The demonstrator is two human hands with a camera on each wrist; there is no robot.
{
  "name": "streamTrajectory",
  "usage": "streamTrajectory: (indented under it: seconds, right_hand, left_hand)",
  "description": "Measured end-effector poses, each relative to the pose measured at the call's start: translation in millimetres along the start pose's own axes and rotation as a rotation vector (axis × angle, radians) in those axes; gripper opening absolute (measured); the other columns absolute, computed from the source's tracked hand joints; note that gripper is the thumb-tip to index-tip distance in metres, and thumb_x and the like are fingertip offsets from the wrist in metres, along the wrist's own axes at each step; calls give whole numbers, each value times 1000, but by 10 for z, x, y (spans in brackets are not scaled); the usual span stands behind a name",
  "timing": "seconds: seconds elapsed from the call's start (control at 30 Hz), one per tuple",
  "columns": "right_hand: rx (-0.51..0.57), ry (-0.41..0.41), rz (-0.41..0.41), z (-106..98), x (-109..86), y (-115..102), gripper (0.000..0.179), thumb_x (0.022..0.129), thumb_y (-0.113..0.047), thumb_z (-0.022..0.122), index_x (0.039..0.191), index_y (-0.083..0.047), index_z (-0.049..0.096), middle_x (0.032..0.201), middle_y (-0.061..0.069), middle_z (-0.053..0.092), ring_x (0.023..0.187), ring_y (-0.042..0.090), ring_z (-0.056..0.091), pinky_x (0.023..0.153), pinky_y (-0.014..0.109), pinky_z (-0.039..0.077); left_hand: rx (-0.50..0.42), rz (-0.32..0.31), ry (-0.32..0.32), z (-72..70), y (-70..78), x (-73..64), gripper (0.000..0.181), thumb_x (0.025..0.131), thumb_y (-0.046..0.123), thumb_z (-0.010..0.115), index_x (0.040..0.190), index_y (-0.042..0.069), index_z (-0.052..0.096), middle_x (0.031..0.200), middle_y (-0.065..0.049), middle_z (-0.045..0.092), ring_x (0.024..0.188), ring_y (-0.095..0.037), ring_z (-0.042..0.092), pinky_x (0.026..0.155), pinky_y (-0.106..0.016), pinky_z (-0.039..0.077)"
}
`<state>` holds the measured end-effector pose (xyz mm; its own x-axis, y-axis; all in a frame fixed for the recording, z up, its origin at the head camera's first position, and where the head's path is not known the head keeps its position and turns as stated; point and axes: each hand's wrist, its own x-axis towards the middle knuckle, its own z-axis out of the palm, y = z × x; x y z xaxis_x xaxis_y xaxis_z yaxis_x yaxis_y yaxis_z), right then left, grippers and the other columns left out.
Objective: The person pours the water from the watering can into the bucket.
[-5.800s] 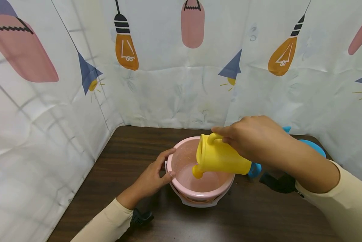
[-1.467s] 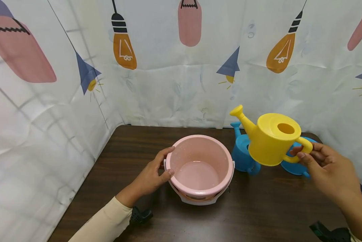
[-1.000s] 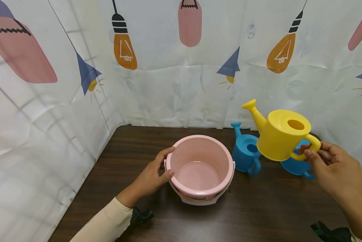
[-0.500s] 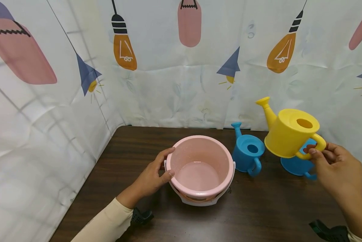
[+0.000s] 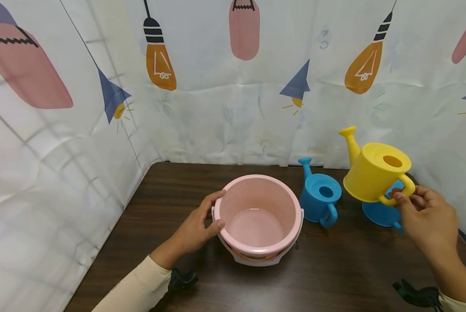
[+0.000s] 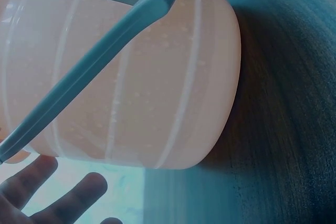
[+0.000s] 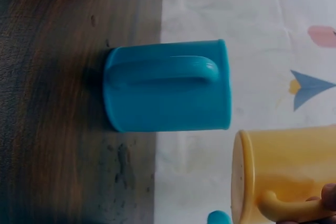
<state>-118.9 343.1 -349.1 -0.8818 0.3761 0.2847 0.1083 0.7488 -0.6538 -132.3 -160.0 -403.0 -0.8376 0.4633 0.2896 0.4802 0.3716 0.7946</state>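
The pink bucket point(image 5: 258, 251) stands upright on the table, wet inside, with a pale bail handle. My left hand point(image 5: 195, 227) rests at its left rim, thumb and index fingertips touching it; in the left wrist view the other fingers point(image 6: 79, 198) stick out straight beside the wall. At the right, my right hand point(image 5: 429, 212) pinches the handle of a yellow watering can point(image 5: 373, 173), held raised with its spout upward. A blue watering can point(image 5: 316, 199) stands between bucket and yellow can. Behind the yellow can is another blue thing point(image 5: 381, 214) with a round base, partly hidden.
The dark wooden table point(image 5: 318, 277) carries water spots near the blue can, seen in the right wrist view. A printed white curtain point(image 5: 225, 117) closes off the back and left sides. Black wrist mounts point(image 5: 182, 279) sit under both wrists.
The yellow watering can was tipped over the bucket 5.8 s ago; since then it has come upright and moved right, away from the blue can. The left hand stays at the bucket.
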Motion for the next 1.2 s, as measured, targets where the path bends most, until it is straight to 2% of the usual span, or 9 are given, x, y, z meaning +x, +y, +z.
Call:
streamTrajectory:
  seconds: [0.23,0.33,0.37,0.43,0.53,0.63,0.77,1.1,1.2]
  right_hand:
    - [31,-24,1,58,9,84,60,104,-38,59,140,11,52,123,29,64,77,-26,40,61,7,39]
    - [41,-44,-1,70,9,127,61,103,-40,61,139,10,54,112,15,73,77,-24,42,61,11,41]
    - [43,-54,1,72,8,141,62,103,-41,61,139,9,54,106,5,74,77,-23,43,62,12,41]
    - [38,-72,3,82,5,167,61,102,-41,61,137,8,55,104,2,74,77,-21,44,64,18,42]
    - [23,-96,11,117,-5,188,62,103,-43,60,137,8,55,110,14,74,76,-21,42,66,22,41]
    - [10,-115,20,159,-25,196,64,103,-44,58,137,10,54,123,30,66,76,-20,41,63,20,42]
    - [14,-127,38,220,-63,206,64,104,-44,58,137,11,52,124,31,65,76,-20,41,59,16,43]
    - [14,-145,58,360,-96,238,57,104,-41,59,133,9,56,120,27,68,77,-17,45,58,17,44]
    - [17,-147,64,396,-101,242,57,104,-39,59,133,10,55,120,29,67,81,-3,59,56,17,46]
  left_hand:
    - [-6,-5,-4,-3,1,-1,69,100,45,59,159,28,29,138,-9,54,109,-25,63,88,-46,53]
    - [-7,-8,-3,-6,5,0,69,100,45,60,159,29,29,138,-9,53,109,-25,63,88,-48,52]
    - [-7,-8,-3,-7,7,0,69,99,44,60,159,28,29,138,-9,53,109,-25,63,88,-49,52]
    - [-7,-7,-3,-7,9,2,69,99,44,60,159,28,29,138,-9,53,109,-25,63,88,-48,52]
    - [-7,-3,-1,-6,11,2,69,100,43,60,159,27,30,139,-10,53,109,-25,64,88,-47,53]
    - [-6,-3,0,-4,11,-2,68,99,42,60,159,27,30,139,-10,53,109,-26,64,87,-45,53]
    - [1,-7,-1,-1,3,-6,68,99,41,60,159,27,30,138,-10,54,109,-25,64,88,-43,53]
    - [-5,-9,-2,-1,-2,-7,69,99,41,60,159,26,30,140,-10,53,111,-25,63,89,-41,53]
    - [-5,-12,-2,-2,0,-5,69,99,41,60,159,26,30,140,-10,53,111,-25,63,89,-41,52]
